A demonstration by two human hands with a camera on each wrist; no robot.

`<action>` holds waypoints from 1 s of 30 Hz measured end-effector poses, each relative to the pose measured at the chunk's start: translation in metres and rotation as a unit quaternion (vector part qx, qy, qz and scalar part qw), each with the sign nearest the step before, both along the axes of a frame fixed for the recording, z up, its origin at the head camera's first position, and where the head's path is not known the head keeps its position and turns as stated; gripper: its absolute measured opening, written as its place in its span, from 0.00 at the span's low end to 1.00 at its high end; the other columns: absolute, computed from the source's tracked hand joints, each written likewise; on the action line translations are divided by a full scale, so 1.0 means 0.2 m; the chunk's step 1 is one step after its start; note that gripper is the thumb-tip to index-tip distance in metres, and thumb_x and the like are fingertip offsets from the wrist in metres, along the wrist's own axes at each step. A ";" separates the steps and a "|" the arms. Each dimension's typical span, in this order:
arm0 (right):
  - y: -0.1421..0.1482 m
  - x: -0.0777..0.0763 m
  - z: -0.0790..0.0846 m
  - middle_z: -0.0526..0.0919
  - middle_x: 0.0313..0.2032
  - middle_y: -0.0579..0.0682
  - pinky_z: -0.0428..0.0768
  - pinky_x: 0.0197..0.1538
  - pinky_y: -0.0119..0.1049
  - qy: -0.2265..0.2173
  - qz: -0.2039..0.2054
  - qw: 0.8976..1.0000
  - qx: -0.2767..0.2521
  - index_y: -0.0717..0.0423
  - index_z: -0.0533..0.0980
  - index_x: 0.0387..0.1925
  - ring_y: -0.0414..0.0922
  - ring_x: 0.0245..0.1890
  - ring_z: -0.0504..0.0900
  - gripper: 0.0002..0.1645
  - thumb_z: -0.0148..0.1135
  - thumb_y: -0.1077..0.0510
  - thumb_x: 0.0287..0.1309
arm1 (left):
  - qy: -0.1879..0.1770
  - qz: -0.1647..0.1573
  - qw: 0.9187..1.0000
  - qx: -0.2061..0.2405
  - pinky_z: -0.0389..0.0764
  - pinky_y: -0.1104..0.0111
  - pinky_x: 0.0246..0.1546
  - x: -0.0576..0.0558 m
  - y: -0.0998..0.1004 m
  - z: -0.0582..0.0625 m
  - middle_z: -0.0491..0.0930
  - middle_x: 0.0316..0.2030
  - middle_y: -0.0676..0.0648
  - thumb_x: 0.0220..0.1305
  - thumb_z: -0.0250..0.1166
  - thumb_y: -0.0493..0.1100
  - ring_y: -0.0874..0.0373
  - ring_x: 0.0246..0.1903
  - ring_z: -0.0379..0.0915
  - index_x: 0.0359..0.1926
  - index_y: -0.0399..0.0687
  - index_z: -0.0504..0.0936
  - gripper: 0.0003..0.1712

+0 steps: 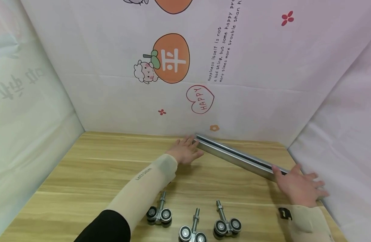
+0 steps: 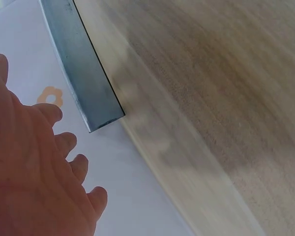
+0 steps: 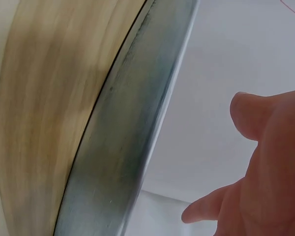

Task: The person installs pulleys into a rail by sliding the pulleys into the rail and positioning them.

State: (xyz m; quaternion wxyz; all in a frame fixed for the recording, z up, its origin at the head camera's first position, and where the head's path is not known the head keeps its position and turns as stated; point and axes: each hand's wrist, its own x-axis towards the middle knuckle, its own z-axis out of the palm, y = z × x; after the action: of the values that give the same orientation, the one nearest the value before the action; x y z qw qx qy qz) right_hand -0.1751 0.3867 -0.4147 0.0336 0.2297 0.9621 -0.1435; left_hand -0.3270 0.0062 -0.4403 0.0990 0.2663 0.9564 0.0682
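Observation:
A long metal channel rail [image 1: 240, 158] with a dark slot along its top lies slantwise at the back of the wooden table. My left hand [image 1: 187, 150] is beside the rail's far left end, fingers extended. In the left wrist view that hand [image 2: 34, 162] appears next to the squared rail end [image 2: 83, 69]. Over the near right end of the rail is my right hand [image 1: 301, 185], its fingers spread wide and its thumb overlapping the rail. The right wrist view shows the smooth side of the rail [image 3: 123, 118], with the right hand [image 3: 265, 172] apart from it.
Three roller trolleys with threaded bolts, a left one [image 1: 159, 213], a middle one [image 1: 193, 230] and a right one [image 1: 227, 225], stand on the wooden table [image 1: 97, 168] near the front. A printed white cloth [image 1: 113, 101] hangs behind; white sheets [image 1: 348, 127] close both sides.

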 end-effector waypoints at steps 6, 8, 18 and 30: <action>0.04 0.00 -0.01 0.21 0.50 0.91 0.32 0.34 0.82 -0.011 -0.009 1.000 -0.009 0.75 0.25 0.64 0.89 0.46 0.25 0.73 0.24 0.14 0.46 | -0.010 0.008 1.000 0.000 0.35 0.50 0.64 0.00 0.01 0.00 0.34 0.72 0.51 0.61 0.26 0.76 0.51 0.69 0.28 0.73 0.61 0.44 0.45; 0.04 -0.01 -0.01 0.21 0.49 0.91 0.33 0.35 0.82 -0.021 -0.011 1.000 -0.010 0.76 0.25 0.63 0.89 0.46 0.25 0.73 0.23 0.14 0.45 | -0.013 0.010 1.000 -0.001 0.35 0.51 0.64 0.00 0.01 0.00 0.34 0.72 0.51 0.61 0.26 0.76 0.50 0.69 0.28 0.73 0.60 0.45 0.46; 0.03 -0.01 -0.04 0.25 0.48 0.93 0.34 0.38 0.82 -0.046 -0.026 0.999 -0.011 0.82 0.28 0.60 0.89 0.47 0.29 0.75 0.23 0.14 0.46 | -0.036 0.017 0.999 0.015 0.34 0.53 0.65 -0.01 0.02 -0.02 0.32 0.72 0.51 0.54 0.21 0.80 0.53 0.69 0.26 0.73 0.63 0.43 0.50; 0.01 -0.01 -0.06 0.26 0.48 0.94 0.36 0.43 0.80 -0.061 -0.037 0.997 -0.023 0.83 0.31 0.61 0.89 0.48 0.30 0.77 0.23 0.13 0.44 | -0.011 0.012 1.000 -0.009 0.40 0.54 0.65 0.05 0.03 0.05 0.35 0.72 0.48 0.63 0.26 0.74 0.50 0.69 0.32 0.73 0.55 0.47 0.45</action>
State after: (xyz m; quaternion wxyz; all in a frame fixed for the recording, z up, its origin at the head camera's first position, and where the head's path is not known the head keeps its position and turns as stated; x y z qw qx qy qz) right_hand -0.1771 0.3891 -0.4277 0.0922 0.2722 0.9455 -0.1528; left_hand -0.3171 0.0118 -0.4295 0.1114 0.2533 0.9589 0.0632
